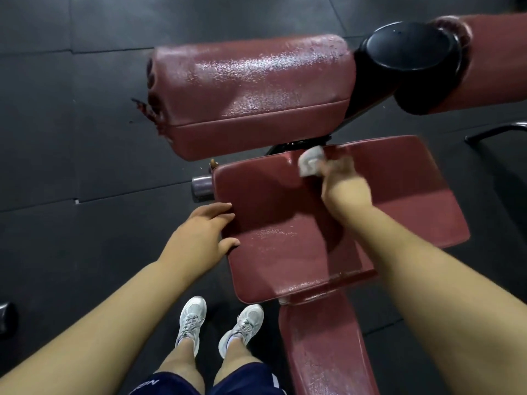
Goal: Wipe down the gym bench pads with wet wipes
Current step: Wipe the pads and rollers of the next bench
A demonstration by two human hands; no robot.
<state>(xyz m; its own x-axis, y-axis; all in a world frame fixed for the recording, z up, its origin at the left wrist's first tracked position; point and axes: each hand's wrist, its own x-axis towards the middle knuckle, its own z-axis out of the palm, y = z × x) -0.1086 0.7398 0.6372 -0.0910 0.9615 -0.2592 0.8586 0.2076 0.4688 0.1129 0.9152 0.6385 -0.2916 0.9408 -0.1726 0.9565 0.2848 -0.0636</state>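
Seat pad (pixel 285 238), dark red and square, sits dead centre in the head view, its surface catching a damp sheen near the middle and along the near edge. The right hand (pixel 345 189) is on it, up at the far edge, fingers curled round a crumpled white wet wipe (pixel 310 165) and pressing it onto the vinyl. That hand is smeared with motion blur, so the exact finger hold is hard to read.

Over on the other side, the left hand (pixel 199 232) rests against the pad's left edge, fingers straight and relaxed, thumb tip lying on the top surface, holding nothing.

Just beyond the seat, the long upper pad (pixel 251 95) lies crosswise, glistening with droplets, its left end torn and ragged. To its right there's a round black cap (pixel 410 52), and past that another red pad (pixel 499 61) runs off the frame.

A short metal peg (pixel 201 186) pokes out just left of the seat's far corner. Below the seat, a red frame beam (pixel 322 346) runs toward the camera. Down at the bottom, two grey-white trainers (pixel 191 320) stand on the dark rubber floor mats (pixel 71 138), navy shorts (pixel 248 377) above them.
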